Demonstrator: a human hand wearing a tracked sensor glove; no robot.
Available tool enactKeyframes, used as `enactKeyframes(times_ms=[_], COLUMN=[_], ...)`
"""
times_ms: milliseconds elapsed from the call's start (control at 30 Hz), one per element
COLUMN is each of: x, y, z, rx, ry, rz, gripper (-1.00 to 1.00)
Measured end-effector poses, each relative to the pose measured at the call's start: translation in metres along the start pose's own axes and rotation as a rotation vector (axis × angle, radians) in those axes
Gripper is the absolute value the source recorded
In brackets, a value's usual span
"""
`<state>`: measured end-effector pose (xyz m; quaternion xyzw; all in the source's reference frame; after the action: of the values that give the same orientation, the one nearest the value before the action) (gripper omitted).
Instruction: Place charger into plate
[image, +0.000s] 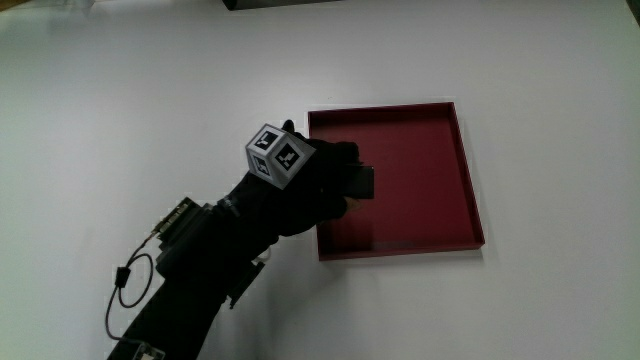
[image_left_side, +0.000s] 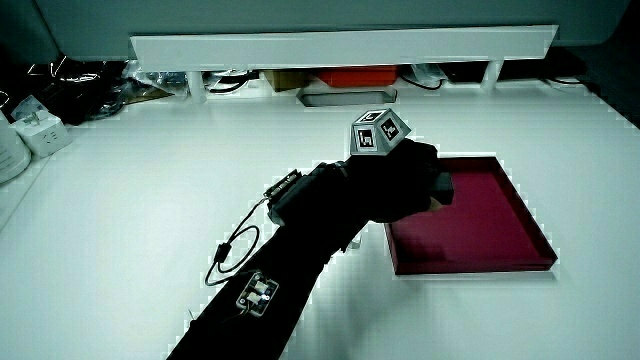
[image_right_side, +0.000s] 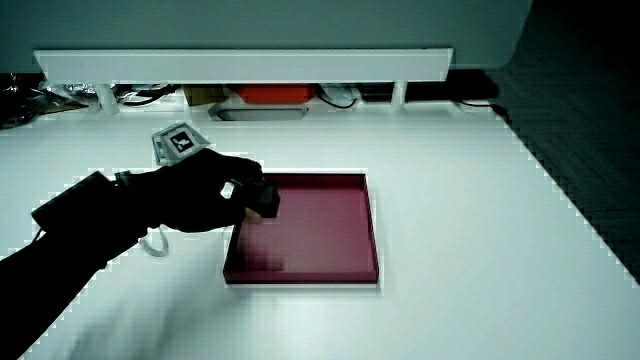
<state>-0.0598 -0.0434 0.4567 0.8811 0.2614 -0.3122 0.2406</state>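
Almost done, judging from the pictures: hand (image: 305, 185) closed around a small dark charger (image: 361, 183), held just over the edge of the plate (image: 470, 190) nearest the forearm, not yet set down. Still to do: lower and release. Shallow square red tray with thin raised walls; blocky, matte black charger; plain white table (image: 120, 90).

White table (image: 120, 90), low partition (image_left_side: 340, 45)
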Motion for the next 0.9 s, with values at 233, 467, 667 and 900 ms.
enactKeyframes(times_ms=[233,467,667,900], x=[0.001,-0.004,-0.008,-0.016], y=[0.015,0.023,0.025,0.025], z=[-0.024,-0.046,-0.061,-0.075], rx=[-0.039,-0.075,-0.093,-0.084], ry=[0.014,0.016,0.014,0.017], rz=[0.014,0.040,0.056,0.051], gripper=[0.00,0.00,0.00,0.00])
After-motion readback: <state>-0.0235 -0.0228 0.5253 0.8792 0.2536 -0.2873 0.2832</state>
